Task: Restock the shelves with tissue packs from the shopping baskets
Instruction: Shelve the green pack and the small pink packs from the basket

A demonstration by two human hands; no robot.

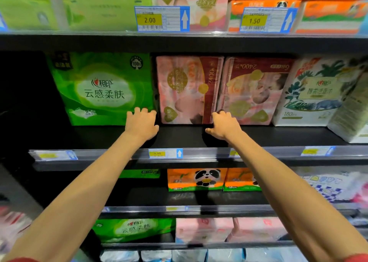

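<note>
A pink tissue pack (187, 88) stands upright at the back of the dark middle shelf (179, 136). My left hand (141, 123) rests at its lower left corner, fingers spread, also against the green tissue pack (99, 88). My right hand (225, 125) is at the pink pack's lower right corner, fingers curled against the gap to a second pink pack (254, 90). Both hands touch the pack's sides; neither lifts it. No shopping basket is in view.
A white leaf-print pack (310, 90) stands to the right, another white pack (350, 110) leaning forward beside it. Price rail (165, 154) edges the shelf. Orange panda packs (197, 179) sit on the shelf below, green and pink packs lower. A dark gap lies left of the green pack.
</note>
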